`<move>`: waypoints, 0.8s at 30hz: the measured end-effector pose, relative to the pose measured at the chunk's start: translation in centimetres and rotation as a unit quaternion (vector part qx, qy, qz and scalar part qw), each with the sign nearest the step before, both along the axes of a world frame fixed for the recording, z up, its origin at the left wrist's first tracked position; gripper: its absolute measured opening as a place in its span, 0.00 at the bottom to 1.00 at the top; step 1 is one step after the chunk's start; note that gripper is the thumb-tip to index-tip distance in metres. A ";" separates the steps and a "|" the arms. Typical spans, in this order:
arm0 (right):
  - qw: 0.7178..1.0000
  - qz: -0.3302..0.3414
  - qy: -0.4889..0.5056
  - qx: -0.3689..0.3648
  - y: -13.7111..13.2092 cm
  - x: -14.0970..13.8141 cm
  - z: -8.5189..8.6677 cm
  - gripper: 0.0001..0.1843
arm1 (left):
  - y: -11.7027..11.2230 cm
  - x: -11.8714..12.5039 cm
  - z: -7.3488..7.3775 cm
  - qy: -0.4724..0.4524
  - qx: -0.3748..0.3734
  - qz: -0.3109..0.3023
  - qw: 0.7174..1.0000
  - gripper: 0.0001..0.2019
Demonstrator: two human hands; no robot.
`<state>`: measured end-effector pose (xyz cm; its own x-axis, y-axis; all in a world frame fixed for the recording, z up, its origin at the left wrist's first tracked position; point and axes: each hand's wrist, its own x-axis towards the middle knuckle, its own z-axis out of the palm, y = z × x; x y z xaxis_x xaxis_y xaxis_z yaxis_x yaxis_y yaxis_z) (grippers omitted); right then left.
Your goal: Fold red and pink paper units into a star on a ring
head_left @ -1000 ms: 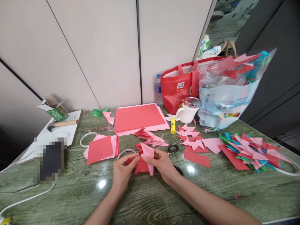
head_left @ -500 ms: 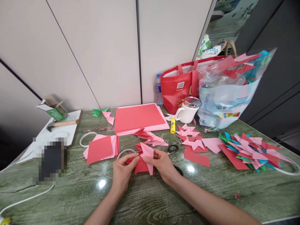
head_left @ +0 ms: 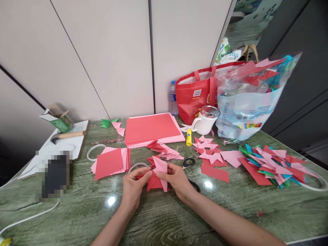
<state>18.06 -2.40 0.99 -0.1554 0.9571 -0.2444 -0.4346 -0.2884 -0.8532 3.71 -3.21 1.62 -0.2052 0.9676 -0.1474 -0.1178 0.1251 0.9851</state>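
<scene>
Between my two hands is a piece of folded origami paper (head_left: 155,182), red with a pink pointed layer on its right side. My left hand (head_left: 134,186) pinches its left edge between thumb and fingers. On the right, my right hand (head_left: 176,179) pinches the pink layer, thumb in front. The fingertips behind the paper are partly hidden. A roll of tape (head_left: 138,165) lies just behind my left fingers. Black-handled scissors (head_left: 189,163) lie by my right hand, partly covered by it. Several red and pink folded pieces (head_left: 166,150) rest just beyond the paper.
Square paper sheets (head_left: 109,164) lie at left, and larger red sheets (head_left: 153,128) at the back. A glue stick (head_left: 189,137), a white mug (head_left: 206,121) and a red bag (head_left: 194,99) stand behind. At right is a heap of folded pieces (head_left: 276,164). A hammer (head_left: 69,136) lies far left.
Both hands keep their pinch on the folded paper in nearly the same place. Only a very slight shift of the paper and hands shows.
</scene>
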 end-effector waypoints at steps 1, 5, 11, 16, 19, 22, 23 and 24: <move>1.000 0.003 -0.001 0.004 0.0 0.0 -0.1 0.25 | 0.0 0.0 0.1 -0.010 -0.004 0.000 1.000 0.11; 0.999 0.022 -0.006 0.022 0.0 0.1 -0.2 0.24 | 0.1 0.0 0.2 -0.037 -0.016 0.003 0.999 0.11; 0.996 0.056 -0.045 0.046 -0.2 0.1 0.3 0.26 | 0.1 0.0 0.4 -0.039 -0.016 0.016 0.999 0.10; 0.996 0.063 -0.051 0.045 -0.3 0.1 0.5 0.26 | 0.0 0.0 0.3 -0.040 -0.014 0.014 0.999 0.10; 0.995 0.062 -0.057 0.049 -0.4 0.0 0.3 0.26 | 0.0 0.1 0.2 -0.027 -0.002 0.011 1.000 0.09; 0.995 0.050 -0.067 0.053 -0.4 -0.1 0.0 0.22 | -0.1 0.2 0.0 -0.014 0.004 0.003 1.000 0.09; 0.995 0.044 -0.070 0.054 -0.4 -0.1 0.0 0.21 | -0.1 0.3 0.0 -0.014 0.004 0.000 1.000 0.09; 0.995 0.041 -0.073 0.056 -0.4 -0.1 -0.1 0.20 | -0.1 0.3 -0.1 -0.016 0.004 -0.002 1.000 0.10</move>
